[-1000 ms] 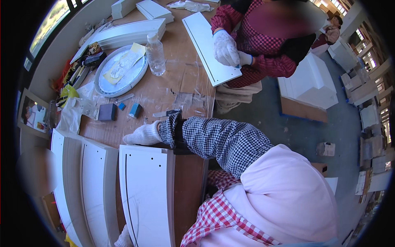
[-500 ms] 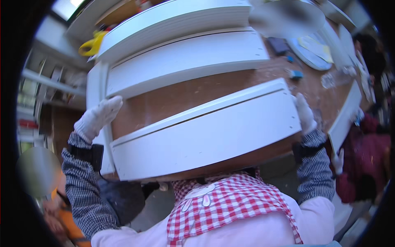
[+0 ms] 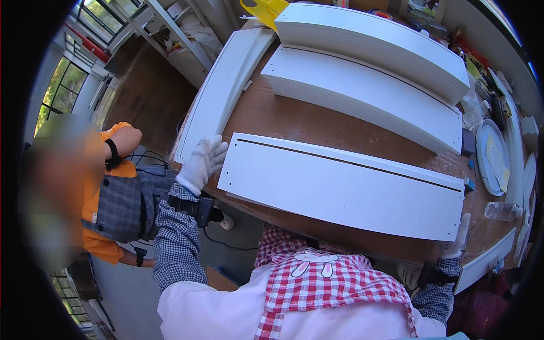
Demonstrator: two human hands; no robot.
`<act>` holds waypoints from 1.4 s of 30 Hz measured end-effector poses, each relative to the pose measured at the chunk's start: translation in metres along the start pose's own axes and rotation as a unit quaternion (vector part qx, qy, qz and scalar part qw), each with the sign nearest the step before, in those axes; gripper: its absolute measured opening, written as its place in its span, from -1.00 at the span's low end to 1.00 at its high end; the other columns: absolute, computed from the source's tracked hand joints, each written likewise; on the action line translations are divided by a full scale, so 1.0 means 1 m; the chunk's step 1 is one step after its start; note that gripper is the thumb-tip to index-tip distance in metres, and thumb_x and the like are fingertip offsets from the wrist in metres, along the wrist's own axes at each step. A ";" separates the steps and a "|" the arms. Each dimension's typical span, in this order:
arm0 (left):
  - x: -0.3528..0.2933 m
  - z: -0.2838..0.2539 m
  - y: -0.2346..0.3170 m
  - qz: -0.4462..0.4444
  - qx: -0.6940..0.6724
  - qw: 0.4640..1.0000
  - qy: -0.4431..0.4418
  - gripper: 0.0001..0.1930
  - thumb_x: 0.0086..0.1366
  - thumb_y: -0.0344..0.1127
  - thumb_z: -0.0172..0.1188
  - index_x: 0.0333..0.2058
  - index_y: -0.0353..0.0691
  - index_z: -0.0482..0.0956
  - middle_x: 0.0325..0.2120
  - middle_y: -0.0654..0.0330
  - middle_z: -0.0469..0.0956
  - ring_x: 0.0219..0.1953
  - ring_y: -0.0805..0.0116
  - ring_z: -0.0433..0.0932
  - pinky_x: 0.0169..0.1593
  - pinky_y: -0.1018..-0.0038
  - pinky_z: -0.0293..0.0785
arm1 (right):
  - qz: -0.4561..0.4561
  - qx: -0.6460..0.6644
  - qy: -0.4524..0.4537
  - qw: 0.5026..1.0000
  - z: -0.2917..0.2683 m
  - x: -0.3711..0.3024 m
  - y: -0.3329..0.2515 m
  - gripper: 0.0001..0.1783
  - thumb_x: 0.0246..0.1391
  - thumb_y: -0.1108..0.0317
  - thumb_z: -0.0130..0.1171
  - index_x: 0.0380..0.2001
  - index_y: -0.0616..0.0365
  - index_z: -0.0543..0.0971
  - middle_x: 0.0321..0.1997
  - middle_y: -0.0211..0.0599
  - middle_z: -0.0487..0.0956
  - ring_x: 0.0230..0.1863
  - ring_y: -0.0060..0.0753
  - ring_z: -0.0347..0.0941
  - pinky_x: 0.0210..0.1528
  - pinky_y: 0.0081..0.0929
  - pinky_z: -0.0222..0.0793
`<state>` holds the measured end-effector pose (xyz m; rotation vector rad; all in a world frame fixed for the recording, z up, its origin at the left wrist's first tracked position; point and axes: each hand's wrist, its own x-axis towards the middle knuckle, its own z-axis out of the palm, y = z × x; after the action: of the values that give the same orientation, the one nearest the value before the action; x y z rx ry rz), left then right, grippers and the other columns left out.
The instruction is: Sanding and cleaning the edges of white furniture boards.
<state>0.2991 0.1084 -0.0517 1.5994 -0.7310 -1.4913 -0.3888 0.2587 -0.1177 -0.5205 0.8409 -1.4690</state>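
Observation:
Nearest to me on the table lies a long white board (image 3: 340,192) with a dark groove along its far edge and small holes near both ends. My left hand (image 3: 202,164), in a white knit glove, is beside its left end with fingers spread, holding nothing. At the right end, my gloved right hand (image 3: 457,241) rests along the board's short edge, its fingers stretched out and partly hidden. Across the table, a second grooved white board (image 3: 368,93) sits in front of a stack of white boards (image 3: 379,42).
More white boards (image 3: 218,96) lie along the table's left edge. A person in orange (image 3: 113,192) is close on my left. At the right are an oval white plate (image 3: 491,161), a clear plastic bottle (image 3: 501,211) and another white panel (image 3: 484,260). A yellow bag (image 3: 265,11) lies at the back.
My view has swung left, so the boards slant the other way and the person in orange shows more fully. My left hand now appears closer to the near board's left end.

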 end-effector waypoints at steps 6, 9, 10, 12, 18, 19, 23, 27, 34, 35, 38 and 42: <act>0.043 0.086 0.121 0.285 0.580 0.761 0.065 -0.58 0.27 -0.12 0.17 0.06 -0.15 0.57 -0.04 0.10 0.62 0.03 0.17 0.57 0.14 0.39 0.45 | 0.021 0.030 -0.017 0.999 -0.029 -0.004 0.000 -0.29 0.38 -0.19 -0.24 0.39 0.05 0.20 0.33 -0.27 0.35 0.27 -0.25 0.32 0.33 -0.27 0.23; 0.104 0.110 0.138 0.248 0.836 0.487 0.050 -0.63 0.30 -0.11 0.10 0.05 -0.01 0.57 0.13 0.18 0.46 0.25 0.13 0.33 0.33 0.25 0.20 | 0.017 0.020 -0.018 0.999 -0.043 -0.005 0.000 -0.31 0.39 -0.18 -0.22 0.36 0.04 0.24 0.30 -0.27 0.38 0.23 -0.28 0.35 0.30 -0.30 0.27; 0.135 0.107 0.125 0.250 0.836 0.486 0.053 -0.63 0.30 -0.11 0.10 0.05 -0.01 0.57 0.13 0.18 0.46 0.25 0.13 0.33 0.33 0.25 0.20 | 0.014 0.021 -0.021 0.999 -0.041 0.002 0.001 -0.31 0.39 -0.18 -0.22 0.36 0.04 0.24 0.30 -0.27 0.38 0.23 -0.28 0.35 0.30 -0.30 0.27; 0.186 0.104 0.109 0.247 0.808 0.505 0.175 -0.54 0.33 -0.07 0.05 0.17 -0.02 0.47 0.27 0.18 0.33 0.34 0.07 0.20 0.37 0.27 0.13 | 0.004 0.021 -0.007 1.000 -0.051 0.007 -0.002 -0.31 0.39 -0.18 -0.22 0.36 0.05 0.25 0.30 -0.27 0.39 0.23 -0.28 0.35 0.29 -0.31 0.27; 0.235 0.105 0.099 0.189 0.950 0.242 0.048 -0.51 0.45 -0.24 -0.17 0.34 0.00 0.25 0.46 0.13 -0.07 0.50 0.10 -0.16 0.50 0.16 -0.27 | -0.015 0.021 0.058 0.998 -0.072 -0.003 -0.003 -0.32 0.39 -0.17 -0.23 0.35 0.06 0.26 0.28 -0.28 0.40 0.21 -0.30 0.36 0.29 -0.32 0.26; 0.255 0.093 0.089 0.221 0.921 0.310 0.087 -0.50 0.45 -0.25 -0.18 0.35 -0.05 0.22 0.47 0.11 -0.09 0.49 0.07 -0.16 0.50 0.13 -0.27 | -0.011 0.024 0.064 0.998 -0.071 0.000 -0.003 -0.32 0.39 -0.17 -0.23 0.35 0.07 0.26 0.28 -0.28 0.40 0.20 -0.31 0.36 0.29 -0.33 0.26; 0.239 0.127 0.102 0.177 0.952 0.243 0.065 -0.47 0.45 -0.31 -0.21 0.37 -0.19 0.16 0.47 0.05 -0.10 0.49 -0.03 -0.15 0.49 0.07 -0.25 | -0.012 0.022 0.113 0.993 -0.058 -0.004 0.002 -0.32 0.40 -0.17 -0.23 0.35 0.07 0.26 0.27 -0.28 0.41 0.19 -0.32 0.36 0.29 -0.34 0.26; 0.207 0.134 0.110 0.152 0.970 0.183 0.043 -0.49 0.42 -0.33 -0.17 0.33 -0.19 0.24 0.42 0.02 0.07 0.46 -0.03 -0.05 0.48 0.12 -0.22 | -0.015 0.024 0.134 0.991 -0.077 0.000 -0.003 -0.33 0.40 -0.16 -0.23 0.34 0.08 0.27 0.26 -0.28 0.42 0.18 -0.33 0.36 0.28 -0.35 0.25; 0.183 0.119 0.097 0.203 0.894 0.399 -0.019 -0.76 0.30 -0.29 0.17 -0.08 0.01 0.68 -0.07 0.20 0.65 0.05 0.17 0.59 0.00 0.21 0.52 | -0.010 0.028 0.123 0.992 -0.023 0.007 0.009 -0.33 0.40 -0.16 -0.23 0.33 0.10 0.28 0.24 -0.28 0.43 0.15 -0.35 0.37 0.28 -0.37 0.25; 0.178 0.112 0.097 0.201 0.892 0.404 -0.012 -0.76 0.30 -0.29 0.17 -0.08 0.01 0.68 -0.07 0.20 0.65 0.05 0.17 0.59 0.00 0.21 0.52 | -0.011 0.025 0.124 0.992 -0.030 0.012 0.007 -0.33 0.40 -0.16 -0.23 0.33 0.10 0.28 0.24 -0.28 0.44 0.15 -0.36 0.37 0.28 -0.38 0.25; 0.137 0.104 0.108 0.248 0.742 0.611 0.120 -0.79 0.29 -0.20 0.17 -0.14 0.01 0.68 -0.10 0.11 0.64 -0.03 0.10 0.61 0.02 0.26 0.51 | -0.014 0.016 0.143 0.989 -0.054 0.006 0.001 -0.33 0.41 -0.15 -0.23 0.32 0.11 0.29 0.23 -0.28 0.44 0.14 -0.37 0.37 0.27 -0.39 0.24; 0.053 0.082 0.116 0.227 0.566 0.778 0.152 -0.74 0.28 -0.14 0.14 -0.15 -0.08 0.65 -0.23 0.03 0.66 -0.12 0.04 0.61 0.00 0.27 0.49 | -0.010 0.013 0.155 0.988 -0.054 0.001 0.003 -0.33 0.41 -0.15 -0.23 0.32 0.12 0.29 0.22 -0.29 0.45 0.13 -0.38 0.37 0.27 -0.39 0.24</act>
<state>0.2389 -0.0090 0.0225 2.1635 -1.8605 -0.3105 -0.4278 0.2679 -0.1533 -0.2833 1.0598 -1.6016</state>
